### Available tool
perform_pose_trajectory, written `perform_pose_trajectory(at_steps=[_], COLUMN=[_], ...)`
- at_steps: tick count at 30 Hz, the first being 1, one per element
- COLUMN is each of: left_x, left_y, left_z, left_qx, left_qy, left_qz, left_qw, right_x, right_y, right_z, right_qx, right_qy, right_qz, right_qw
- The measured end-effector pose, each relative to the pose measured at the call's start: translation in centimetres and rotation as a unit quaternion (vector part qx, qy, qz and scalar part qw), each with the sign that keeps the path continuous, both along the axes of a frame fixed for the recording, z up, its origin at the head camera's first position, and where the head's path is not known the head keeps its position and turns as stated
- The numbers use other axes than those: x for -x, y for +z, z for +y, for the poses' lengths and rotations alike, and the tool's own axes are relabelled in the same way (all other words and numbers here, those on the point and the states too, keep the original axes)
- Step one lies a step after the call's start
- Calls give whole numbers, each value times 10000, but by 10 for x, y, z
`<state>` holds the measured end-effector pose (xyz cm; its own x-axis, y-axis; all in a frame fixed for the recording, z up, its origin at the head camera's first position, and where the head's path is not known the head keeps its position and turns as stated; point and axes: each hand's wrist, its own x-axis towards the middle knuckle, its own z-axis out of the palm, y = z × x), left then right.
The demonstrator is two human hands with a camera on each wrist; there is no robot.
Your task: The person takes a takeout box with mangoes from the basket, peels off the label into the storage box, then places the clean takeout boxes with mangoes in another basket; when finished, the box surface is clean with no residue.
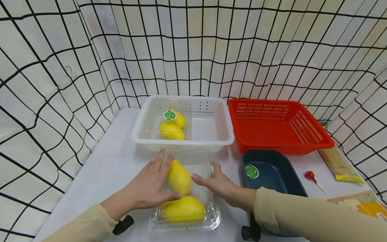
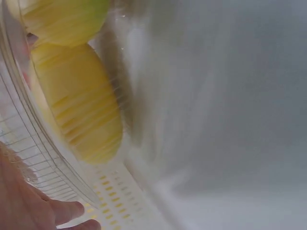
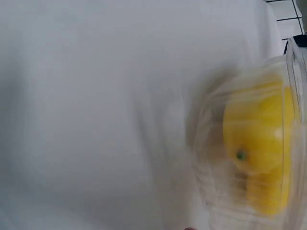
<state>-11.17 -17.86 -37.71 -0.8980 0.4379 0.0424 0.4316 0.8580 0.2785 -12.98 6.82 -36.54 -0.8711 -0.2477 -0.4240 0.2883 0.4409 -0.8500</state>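
In the head view, a clear plastic clamshell box (image 1: 198, 161) lies on the white table with two large yellow fruits inside, an upright-pointing one (image 1: 179, 178) and a sideways one (image 1: 183, 209). My left hand (image 1: 148, 185) spreads over the box's left side, fingers straight and thumb across it. At the right side, my right hand (image 1: 226, 189) has its thumb over the lid and its fingers along the edge. The left wrist view shows fingertips (image 2: 67, 211) beside the ridged clear wall. In the right wrist view the box (image 3: 211, 143) with its yellow fruits fills the right side.
A white basket (image 1: 182, 142) behind holds a similar clear box with two yellow fruits and a green label. Right of it stand a red basket (image 1: 281, 147) and a dark blue tub (image 1: 278, 168). A lollipop (image 1: 310, 175) and packets (image 1: 341, 161) lie farther right. Black netting surrounds the table.
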Motion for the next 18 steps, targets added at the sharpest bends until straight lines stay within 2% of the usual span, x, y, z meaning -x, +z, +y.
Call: perform_pose_trajectory(at_steps=[3,6,12,18], left_x=[0,1,2,2], left_y=[-3,-6,-8,-7], left_z=[-4,-7,-9,-9], left_qx=[-77,-127,-285,-297], left_qy=[-35,-71,-158,-207], left_qz=[31,10,36,194], left_qw=[10000,9999,9995,9992], right_x=[-2,-3,-4,-6], right_y=[0,0,1,5], right_z=[-1,-1,2,6], right_qx=[491,767,1141,911], right_qy=[-182,-290,-192,-241], right_qz=[-219,-334,-579,-568], right_qw=[9984,9961,9916,9939])
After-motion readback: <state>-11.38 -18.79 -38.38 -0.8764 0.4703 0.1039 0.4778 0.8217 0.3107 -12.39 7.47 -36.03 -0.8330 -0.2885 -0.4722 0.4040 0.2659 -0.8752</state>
